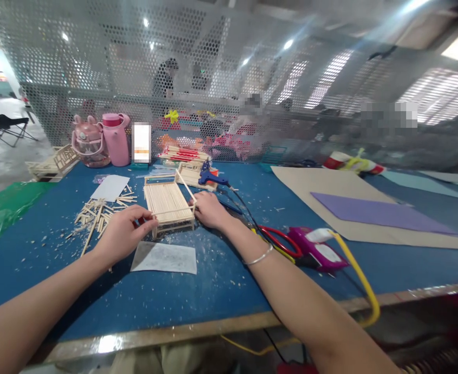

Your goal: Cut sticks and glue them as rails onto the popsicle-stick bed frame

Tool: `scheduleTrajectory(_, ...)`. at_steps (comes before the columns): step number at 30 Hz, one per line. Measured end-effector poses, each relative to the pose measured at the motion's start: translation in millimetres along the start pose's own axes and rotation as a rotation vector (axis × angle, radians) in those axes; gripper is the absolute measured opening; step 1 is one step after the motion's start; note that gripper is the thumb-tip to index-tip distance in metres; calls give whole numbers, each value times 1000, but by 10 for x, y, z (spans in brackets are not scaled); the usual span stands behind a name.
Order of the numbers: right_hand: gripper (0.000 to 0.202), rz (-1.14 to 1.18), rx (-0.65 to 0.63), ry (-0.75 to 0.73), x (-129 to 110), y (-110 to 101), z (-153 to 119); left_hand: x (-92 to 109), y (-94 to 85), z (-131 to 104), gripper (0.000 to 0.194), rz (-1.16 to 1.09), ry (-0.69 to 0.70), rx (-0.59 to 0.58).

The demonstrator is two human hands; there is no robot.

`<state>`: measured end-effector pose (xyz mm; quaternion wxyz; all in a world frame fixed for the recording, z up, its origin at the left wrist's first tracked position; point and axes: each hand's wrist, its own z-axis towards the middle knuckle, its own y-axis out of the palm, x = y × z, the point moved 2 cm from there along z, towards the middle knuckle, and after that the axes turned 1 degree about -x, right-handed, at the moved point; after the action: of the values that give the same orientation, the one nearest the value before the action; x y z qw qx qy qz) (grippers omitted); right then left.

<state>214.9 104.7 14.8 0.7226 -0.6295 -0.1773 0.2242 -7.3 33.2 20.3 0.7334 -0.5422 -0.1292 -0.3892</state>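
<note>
A miniature bed made of thin wooden sticks point(168, 200) stands on the blue table, with a slatted top and thin rails. My left hand point(125, 228) has its thumb and fingers closed at the bed's near left corner. At the right side, my right hand point(209, 208) grips the near right corner post, its fingertips partly hidden. Just in front of the bed lies a whitish sheet point(166, 258). Loose short sticks point(96, 214) are heaped left of the bed, under a white paper point(110, 187). Behind the right hand rests a blue glue gun point(213, 177).
Red-handled scissors point(281, 240) and a purple power strip point(318, 249) with a yellow cord lie right of my forearm. Farther right is a beige sheet point(302, 189) under a purple sheet point(377, 214). Pink bottles point(115, 140) stand by the perforated metal screen point(127, 78).
</note>
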Motion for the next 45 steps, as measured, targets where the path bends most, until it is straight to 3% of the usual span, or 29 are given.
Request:
scheduleTrajectory(7, 21, -52, -24, -3, -72, -27, -40, -13, 4, -6, 19, -53, -70, -10)
scheduleTrajectory(13, 21, 34, 110, 151, 132, -369, -203, -9, 19, -6, 17, -68, -54, -38)
scheduleTrajectory(14, 20, 77, 126, 184, 191, -438, -265, -8, 24, -6, 16, -68, -49, -42)
scheduleTrajectory(16, 12, 431, 146, 224, 293, -554, -398, -10, 37, -8, 15, -88, -49, -47)
scheduleTrajectory(18, 15, 799, 105, 191, 327, -636, -511, -18, 51, -11, 15, -121, -61, -49)
scheduleTrajectory(20, 20, 978, -56, 140, 269, -680, -582, -35, 64, -15, 16, -159, -82, -55)
scheduleTrajectory(23, 19, 953, -364, 70, 60, -680, -608, -64, 81, -22, 18, -216, -106, -72)
scheduleTrajectory(25, 20, 898, -414, 30, -91, -649, -572, -78, 88, -23, 18, -231, -99, -74)
scheduleTrajectory(33, 19, 499, 37, -81, -415, -388, -418, -101, 93, -22, 14, -242, -79, -69)
scheduleTrajectory(45, 19, 380, 207, -54, -428, -280, -391, -74, 87, -5, 17, -251, -71, -24)
